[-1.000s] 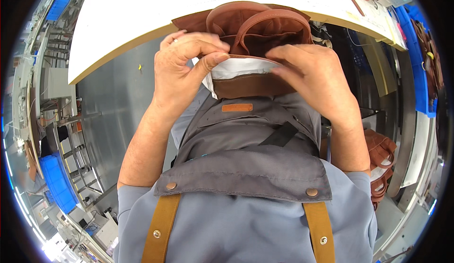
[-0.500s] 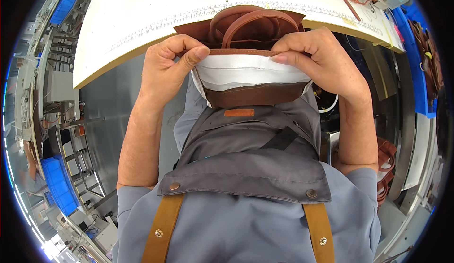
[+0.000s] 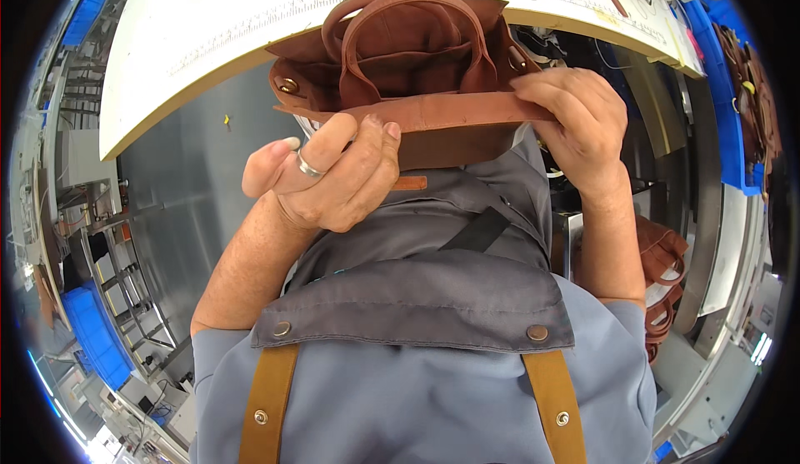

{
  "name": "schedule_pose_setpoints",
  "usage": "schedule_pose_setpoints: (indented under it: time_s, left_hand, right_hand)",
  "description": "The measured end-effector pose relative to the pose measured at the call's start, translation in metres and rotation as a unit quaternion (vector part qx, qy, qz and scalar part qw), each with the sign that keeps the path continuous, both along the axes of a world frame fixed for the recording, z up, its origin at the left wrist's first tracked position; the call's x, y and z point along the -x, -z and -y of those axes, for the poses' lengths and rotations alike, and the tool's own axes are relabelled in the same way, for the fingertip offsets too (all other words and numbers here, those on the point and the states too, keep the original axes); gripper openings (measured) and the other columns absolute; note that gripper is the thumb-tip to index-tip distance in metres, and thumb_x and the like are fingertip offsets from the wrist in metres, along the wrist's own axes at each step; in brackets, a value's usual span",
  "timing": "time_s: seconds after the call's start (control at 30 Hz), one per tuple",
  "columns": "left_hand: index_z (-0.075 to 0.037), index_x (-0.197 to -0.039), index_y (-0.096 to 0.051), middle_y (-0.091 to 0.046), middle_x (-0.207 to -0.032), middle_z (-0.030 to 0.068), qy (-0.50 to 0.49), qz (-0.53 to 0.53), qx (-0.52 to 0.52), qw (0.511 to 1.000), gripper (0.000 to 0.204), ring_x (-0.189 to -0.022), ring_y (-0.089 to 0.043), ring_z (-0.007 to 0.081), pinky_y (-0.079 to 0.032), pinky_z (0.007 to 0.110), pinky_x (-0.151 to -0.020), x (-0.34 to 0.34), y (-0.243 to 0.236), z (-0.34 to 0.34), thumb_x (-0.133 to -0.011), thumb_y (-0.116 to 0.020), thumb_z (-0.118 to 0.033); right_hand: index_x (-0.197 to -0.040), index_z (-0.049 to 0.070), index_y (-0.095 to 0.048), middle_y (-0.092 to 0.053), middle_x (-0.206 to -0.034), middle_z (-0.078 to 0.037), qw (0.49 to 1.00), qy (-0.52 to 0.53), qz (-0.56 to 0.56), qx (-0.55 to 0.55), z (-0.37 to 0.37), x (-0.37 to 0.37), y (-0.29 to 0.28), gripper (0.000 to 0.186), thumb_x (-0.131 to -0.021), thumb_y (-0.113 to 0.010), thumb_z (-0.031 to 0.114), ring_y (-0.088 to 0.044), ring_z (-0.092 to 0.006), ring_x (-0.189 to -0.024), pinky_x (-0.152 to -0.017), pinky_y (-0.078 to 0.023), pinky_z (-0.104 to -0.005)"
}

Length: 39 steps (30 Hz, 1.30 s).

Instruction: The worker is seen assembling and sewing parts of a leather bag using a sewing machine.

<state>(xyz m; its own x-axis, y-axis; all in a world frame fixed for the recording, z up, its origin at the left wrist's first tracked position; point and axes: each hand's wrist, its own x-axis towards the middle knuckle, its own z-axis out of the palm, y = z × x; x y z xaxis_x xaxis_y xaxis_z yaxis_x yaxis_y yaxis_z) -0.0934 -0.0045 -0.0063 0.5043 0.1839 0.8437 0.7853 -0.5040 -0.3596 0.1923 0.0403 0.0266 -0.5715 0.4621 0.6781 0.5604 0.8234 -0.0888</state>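
Observation:
A brown leather handbag (image 3: 450,122) leans against the table edge above my lap, its mouth facing up. Two rounded handles (image 3: 354,39) stand over the opening, and a metal snap (image 3: 287,85) shows at its left side. My left hand (image 3: 337,172) is turned with its fingers curled onto the near rim, left of the middle; a ring sits on one finger. At the right end of that rim, my right hand (image 3: 579,126) pinches the leather between thumb and fingers. Part of the bag's front panel is hidden behind my left hand.
A white table (image 3: 225,39) with ruler markings curves across the far side. On the right, a blue bin (image 3: 721,114) holds brown leather pieces, and more brown bags (image 3: 662,255) lie low beside me. Blue crates (image 3: 98,335) and racks stand at the left.
The white lining at the near side is now mostly covered, with a brown leather band along the rim instead. My left hand has turned over and shifted right and nearer me.

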Motion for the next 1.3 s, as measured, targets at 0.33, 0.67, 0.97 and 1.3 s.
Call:
schedule_pose_setpoints:
  time_s: [0.33,0.67,0.97,1.3]
  left_hand:
    - [-0.025,-0.074,-0.070,-0.066,-0.077,-0.0128,0.001,0.025,0.093,0.995,0.009,-0.079,-0.061,0.0045,-0.022,0.037,-0.101,-0.021,-0.013,0.004,-0.078,-0.076,-0.022]
    - [-0.021,-0.086,-0.076,-0.071,-0.086,-0.0081,0.059,0.105,0.242,0.963,0.018,-0.081,-0.065,0.0079,-0.026,0.033,-0.103,-0.040,-0.029,-0.008,-0.073,-0.086,-0.027]
    - [-0.010,-0.096,-0.078,-0.071,-0.094,-0.0033,0.116,0.101,0.456,0.876,0.021,-0.085,-0.066,0.0105,-0.040,0.032,-0.088,-0.047,-0.062,-0.017,-0.079,-0.084,-0.021]
    - [-0.001,-0.089,-0.073,-0.062,-0.092,-0.0003,0.166,0.230,0.633,0.720,0.007,-0.080,-0.056,0.0105,-0.047,0.025,-0.074,-0.042,-0.066,-0.027,-0.085,-0.076,-0.005]
  right_hand:
    - [-0.085,0.009,-0.072,-0.074,-0.085,-0.002,0.995,0.032,-0.050,-0.078,0.005,-0.008,0.022,0.021,-0.065,-0.078,0.008,-0.073,-0.0186,-0.078,-0.070,-0.057,-0.0312]
    - [-0.090,0.014,-0.076,-0.074,-0.084,0.003,0.986,-0.029,-0.103,0.124,0.003,0.009,0.018,0.018,-0.074,-0.082,0.012,-0.068,-0.0147,-0.079,-0.083,-0.043,-0.0335]
    - [-0.090,0.015,-0.078,-0.074,-0.084,0.004,0.969,-0.050,-0.140,0.197,-0.002,0.007,0.020,0.016,-0.076,-0.081,0.009,-0.067,-0.0127,-0.080,-0.087,-0.040,-0.0339]
    - [-0.089,0.016,-0.077,-0.073,-0.083,0.004,0.975,-0.047,-0.137,0.167,-0.002,0.009,0.021,0.014,-0.076,-0.082,0.013,-0.065,-0.0132,-0.078,-0.087,-0.040,-0.0339]
